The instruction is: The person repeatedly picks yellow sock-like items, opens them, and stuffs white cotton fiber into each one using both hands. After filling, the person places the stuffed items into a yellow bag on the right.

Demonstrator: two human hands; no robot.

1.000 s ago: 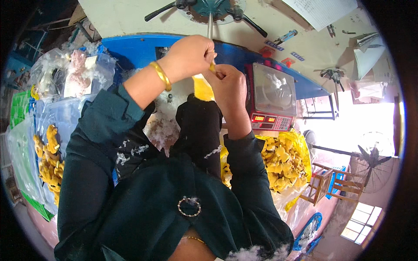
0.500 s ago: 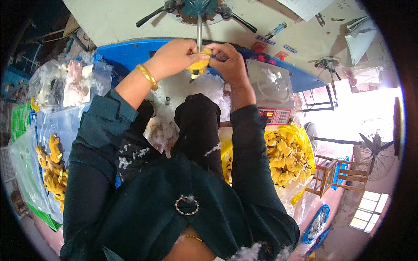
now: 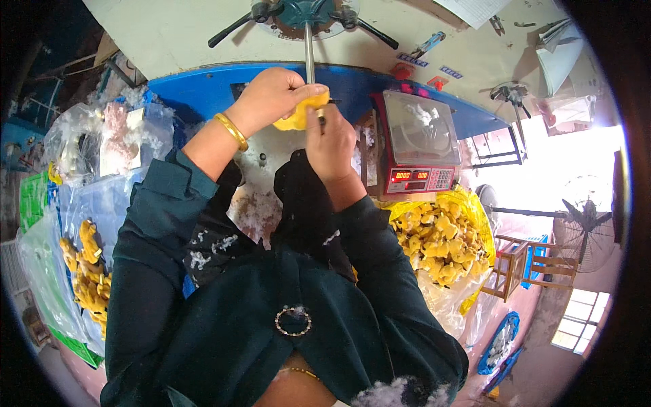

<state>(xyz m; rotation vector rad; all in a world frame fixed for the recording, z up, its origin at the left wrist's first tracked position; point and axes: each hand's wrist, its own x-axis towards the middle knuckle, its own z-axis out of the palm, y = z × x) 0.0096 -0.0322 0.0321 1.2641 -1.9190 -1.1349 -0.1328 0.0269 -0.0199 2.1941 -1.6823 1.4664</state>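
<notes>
A small yellow plush toy (image 3: 291, 122) is held between my two hands, just under the lower end of a thin metal tube (image 3: 309, 54). My left hand (image 3: 268, 98) grips its upper part, thumb stretched along the top. On its right side my right hand (image 3: 331, 142) is closed, fingers pinched against the plush with a small dark bit showing near them. Whether the tube's tip sits inside the toy is hidden by the plush and fingers. The tube comes down from a dark green machine fitting (image 3: 305, 12) with black lever handles.
Right of my hands stands a red scale (image 3: 417, 178) with a clear-covered pan. Below it, a yellow bag (image 3: 483, 220) holds many yellow plush pieces. At left, more yellow plush pieces (image 3: 89, 278) lie on plastic sheeting. White stuffing fluff lies below my hands. A blue table edge (image 3: 203, 81) curves behind.
My right hand has come down and inward, closer to my body. The plush has turned and shifted left, showing more of its yellow side. My left hand has dropped slightly.
</notes>
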